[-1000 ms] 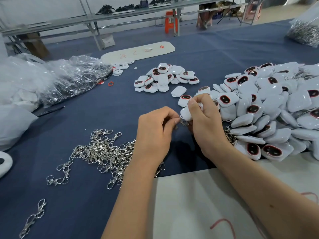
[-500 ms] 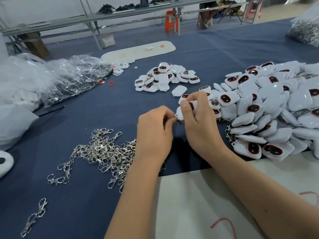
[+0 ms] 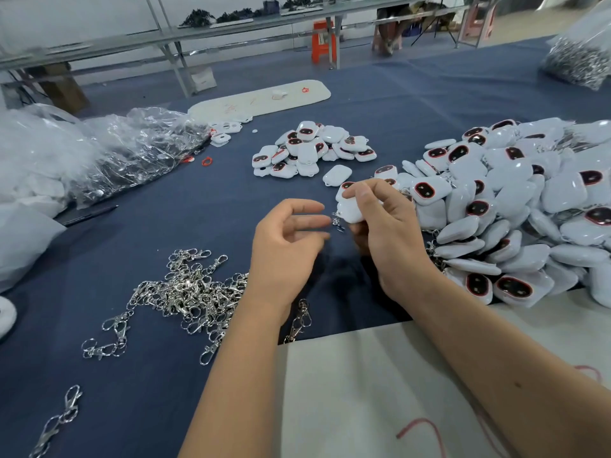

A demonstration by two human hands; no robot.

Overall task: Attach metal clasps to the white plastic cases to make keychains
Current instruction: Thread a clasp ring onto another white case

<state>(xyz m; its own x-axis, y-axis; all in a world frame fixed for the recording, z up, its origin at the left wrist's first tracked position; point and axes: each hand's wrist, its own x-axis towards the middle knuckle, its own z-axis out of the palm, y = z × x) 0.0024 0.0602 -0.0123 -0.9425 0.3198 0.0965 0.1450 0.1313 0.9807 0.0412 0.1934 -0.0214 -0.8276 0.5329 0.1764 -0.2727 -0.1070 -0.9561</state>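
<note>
Lighting: you have bright, even, diffuse light over the whole blue table (image 3: 165, 408). Shadows: soft and short, a dark patch under your left hand (image 3: 284, 246) and right hand (image 3: 386, 239). Glare: specular glints on the heap of metal clasps (image 3: 188, 292), sheen on the crumpled clear bags (image 3: 132, 150) far left, small highlights on the white cases (image 3: 515, 206). Blur: your left fingertips smear slightly. Distortion: wide-angle bowing, far benches (image 3: 231, 31) curve, corners stretch and soften.

cases (image 3: 529, 206): glossy white plastic | clasps (image 3: 191, 292): shiny metal | tablecloth (image 3: 132, 391): matt blue cloth
</note>
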